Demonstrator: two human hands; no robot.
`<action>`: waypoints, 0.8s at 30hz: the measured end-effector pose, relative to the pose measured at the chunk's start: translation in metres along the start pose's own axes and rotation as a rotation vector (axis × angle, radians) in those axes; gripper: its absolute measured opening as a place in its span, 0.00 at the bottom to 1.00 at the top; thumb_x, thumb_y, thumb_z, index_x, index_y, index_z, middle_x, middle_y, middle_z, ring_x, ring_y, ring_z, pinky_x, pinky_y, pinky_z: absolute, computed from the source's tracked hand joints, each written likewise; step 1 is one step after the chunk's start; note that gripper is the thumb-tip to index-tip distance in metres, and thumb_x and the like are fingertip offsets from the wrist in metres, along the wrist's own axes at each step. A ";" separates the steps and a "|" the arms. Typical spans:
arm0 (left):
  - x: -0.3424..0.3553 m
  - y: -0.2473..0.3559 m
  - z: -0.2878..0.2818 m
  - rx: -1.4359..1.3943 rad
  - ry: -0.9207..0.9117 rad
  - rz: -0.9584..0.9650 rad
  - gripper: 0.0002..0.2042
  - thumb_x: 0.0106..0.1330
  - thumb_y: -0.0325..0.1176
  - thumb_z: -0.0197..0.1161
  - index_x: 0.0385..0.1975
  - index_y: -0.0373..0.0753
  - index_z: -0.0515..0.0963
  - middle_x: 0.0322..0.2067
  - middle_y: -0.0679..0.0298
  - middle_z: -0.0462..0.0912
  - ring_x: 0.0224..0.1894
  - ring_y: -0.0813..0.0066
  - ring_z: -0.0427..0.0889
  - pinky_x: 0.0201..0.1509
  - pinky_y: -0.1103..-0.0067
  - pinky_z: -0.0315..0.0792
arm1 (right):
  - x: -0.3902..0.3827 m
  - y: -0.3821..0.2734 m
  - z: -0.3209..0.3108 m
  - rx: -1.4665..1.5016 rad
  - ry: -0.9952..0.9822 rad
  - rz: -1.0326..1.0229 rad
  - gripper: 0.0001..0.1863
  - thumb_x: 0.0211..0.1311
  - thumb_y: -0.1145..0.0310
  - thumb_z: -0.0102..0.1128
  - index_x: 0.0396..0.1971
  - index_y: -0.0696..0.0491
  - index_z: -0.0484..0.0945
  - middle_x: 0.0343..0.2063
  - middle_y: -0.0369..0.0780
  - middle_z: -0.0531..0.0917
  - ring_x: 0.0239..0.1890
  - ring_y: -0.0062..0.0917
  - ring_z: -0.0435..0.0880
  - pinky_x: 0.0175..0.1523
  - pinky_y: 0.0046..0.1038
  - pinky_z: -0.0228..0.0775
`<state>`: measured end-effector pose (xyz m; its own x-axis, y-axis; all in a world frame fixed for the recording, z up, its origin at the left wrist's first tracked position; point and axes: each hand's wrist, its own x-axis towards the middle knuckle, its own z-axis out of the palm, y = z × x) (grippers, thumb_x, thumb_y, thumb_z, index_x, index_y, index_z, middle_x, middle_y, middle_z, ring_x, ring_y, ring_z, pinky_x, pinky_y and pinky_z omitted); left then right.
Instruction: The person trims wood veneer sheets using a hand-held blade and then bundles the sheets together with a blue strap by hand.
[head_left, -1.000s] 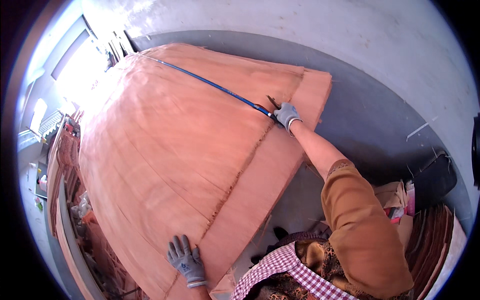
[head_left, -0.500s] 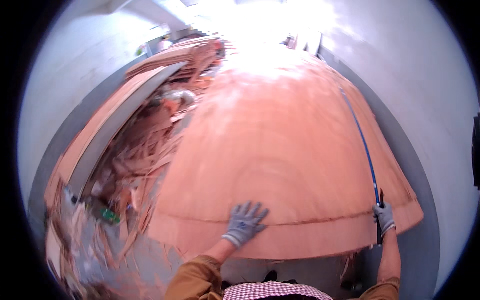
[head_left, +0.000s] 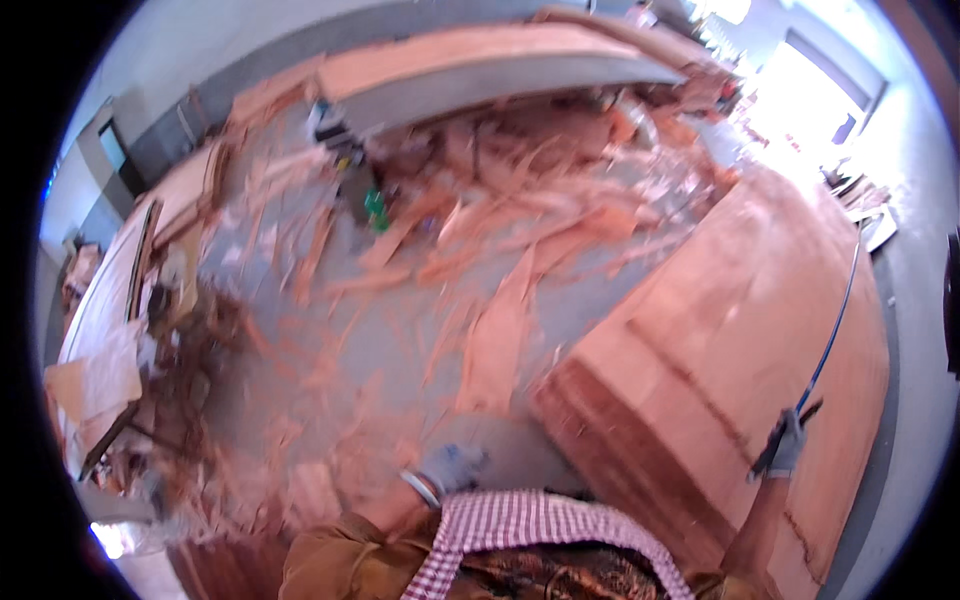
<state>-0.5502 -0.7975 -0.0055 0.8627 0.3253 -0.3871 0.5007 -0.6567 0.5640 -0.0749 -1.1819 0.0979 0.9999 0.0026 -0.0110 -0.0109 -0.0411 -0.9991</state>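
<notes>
So the room's grey floor is a mess of wood scraps, strewn left of and beyond the left fingers. That left hand hangs over the floor, apart from the stack; it's too blurred to tell whether its fingers are loose or curled. Right of it sits the wood stack, pinkish sheets with a rough dark seam, running under and beyond the right fingers. The right hand is clenched round the pole by its dark end, probably because that's the grip and leaves the length free. Pole's thin, blue, bowed-looking, stretching away past those fingers.
</notes>
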 end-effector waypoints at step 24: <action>-0.052 -0.445 -0.283 -0.820 -0.112 -0.584 0.14 0.67 0.35 0.52 0.48 0.35 0.75 0.34 0.58 0.77 0.24 0.70 0.67 0.30 0.75 0.65 | -0.355 -0.064 0.832 0.234 -0.615 0.169 0.09 0.55 0.67 0.57 0.23 0.56 0.71 0.16 0.36 0.76 0.14 0.20 0.74 0.19 0.25 0.66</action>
<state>-0.7982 -0.3299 -0.0301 0.4766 0.3530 -0.8052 0.7727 0.2686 0.5751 -0.4319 -0.3486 0.1314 0.8018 0.5855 -0.1197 -0.2359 0.1261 -0.9636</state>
